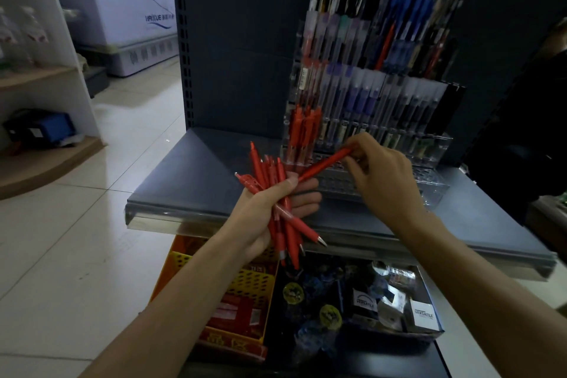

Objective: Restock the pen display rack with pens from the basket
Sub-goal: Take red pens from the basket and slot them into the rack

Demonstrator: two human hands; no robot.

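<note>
Left hand (264, 218) clenched round a bundle of red click pens (270, 169), splayed, metal tips down, over the front edge of the grey shelf (190, 175). Right hand (383, 181) pinches a single red pen (325, 164) by its upper end. The pen slants from 2 o'clock down to 8 o'clock with its lower end at the left thumb, so I judge it is mid-pull out of the bundle.

Clear acrylic pen rack (429, 147) stands on the shelf at 12 to 1 o'clock of the hands. Its near-left slot holds stocked red pens (302, 129) upright, at 12 o'clock of the bundle. Yellow basket (251, 282) is under the shelf at 6 o'clock, partly hidden by the left forearm; can't tell if pens remain inside.

Doing it well:
- Draw the pen out along its own axis so neighbours don't drag loose.
- Keep the left grip firm, since the bundle looks loose.
- Turn the pen upright to match the stocked reds and drop it in the red slot, not the adjacent clear-barrel slots.
- That slot looks fairly full, so ease it in.
</note>
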